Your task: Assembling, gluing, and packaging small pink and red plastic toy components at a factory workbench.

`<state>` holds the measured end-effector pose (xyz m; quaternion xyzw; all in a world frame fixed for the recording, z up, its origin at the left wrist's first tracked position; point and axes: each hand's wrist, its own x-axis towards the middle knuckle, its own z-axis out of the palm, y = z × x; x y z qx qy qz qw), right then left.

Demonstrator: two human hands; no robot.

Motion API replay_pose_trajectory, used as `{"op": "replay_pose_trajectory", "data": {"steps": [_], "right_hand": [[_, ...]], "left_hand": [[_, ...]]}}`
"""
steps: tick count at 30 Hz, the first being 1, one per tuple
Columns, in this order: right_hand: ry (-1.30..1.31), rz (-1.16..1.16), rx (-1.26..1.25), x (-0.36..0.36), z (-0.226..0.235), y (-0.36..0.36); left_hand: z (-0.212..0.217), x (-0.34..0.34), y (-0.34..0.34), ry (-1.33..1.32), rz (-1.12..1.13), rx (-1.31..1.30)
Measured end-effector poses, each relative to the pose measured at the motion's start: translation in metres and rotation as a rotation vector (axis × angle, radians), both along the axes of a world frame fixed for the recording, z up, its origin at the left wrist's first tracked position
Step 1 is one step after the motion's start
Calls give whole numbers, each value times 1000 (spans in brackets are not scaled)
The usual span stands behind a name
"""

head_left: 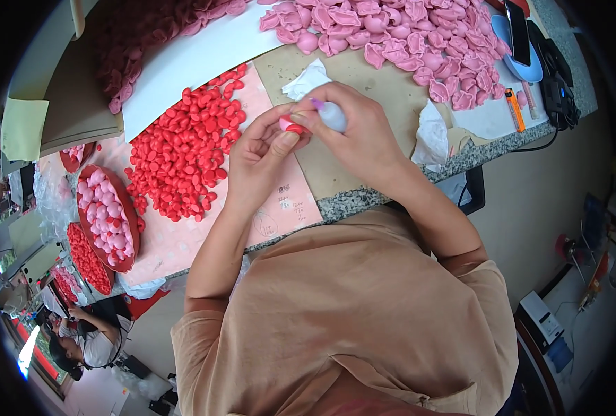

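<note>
Above the table's near edge, my two hands meet. My left hand [263, 152] pinches a small pink and red plastic piece [294, 127] between thumb and fingers. A small translucent squeeze bottle [333, 118] with a purple tip rests in the grip of my right hand [363, 132]. Thumb and finger of that hand also reach the small piece, hiding part of it. To the left of my left hand spreads a heap of glossy red pieces [183, 149]. A crumpled white tissue [308, 80] lies just beyond my hands.
Pink molded shells [419, 41] cover the far right of the table. A red tray of pink balls [107, 215] and a tray of red bits [89, 256] stand left. A phone [518, 33], an orange lighter [514, 109] and another tissue [430, 135] lie right. Another person [93, 340] sits lower left.
</note>
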<state>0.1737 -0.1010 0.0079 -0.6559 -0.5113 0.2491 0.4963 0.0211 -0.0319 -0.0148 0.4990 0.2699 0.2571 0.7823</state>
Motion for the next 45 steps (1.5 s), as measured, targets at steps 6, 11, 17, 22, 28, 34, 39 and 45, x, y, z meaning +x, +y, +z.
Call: {"op": "replay_pose_trajectory", "data": {"steps": [6,11,17,22,28,34,39,45], "right_hand": [[-76,43,3,3,6,3],[-11,-7,7,7,0,-3],[-142,0,53,6,-1,-4],[-58,-23,35,5,-2,-1],[-150,64,35,3,5,1],[-138,153,34,19,1,-8],[-198,168,113,11,4,-5],[-182,181,108,8,4,-3]], "left_hand": [[-4,-1,-1,13,-15,34],[-1,2,2,9,5,-2],[-3,-1,-2,60,12,67],[-3,0,1,27,16,47],[-4,-3,-6,158,-104,254],[0,3,-3,104,-39,173],[-3,0,-4,102,-50,214],[-1,-1,-4,147,-45,213]]}}
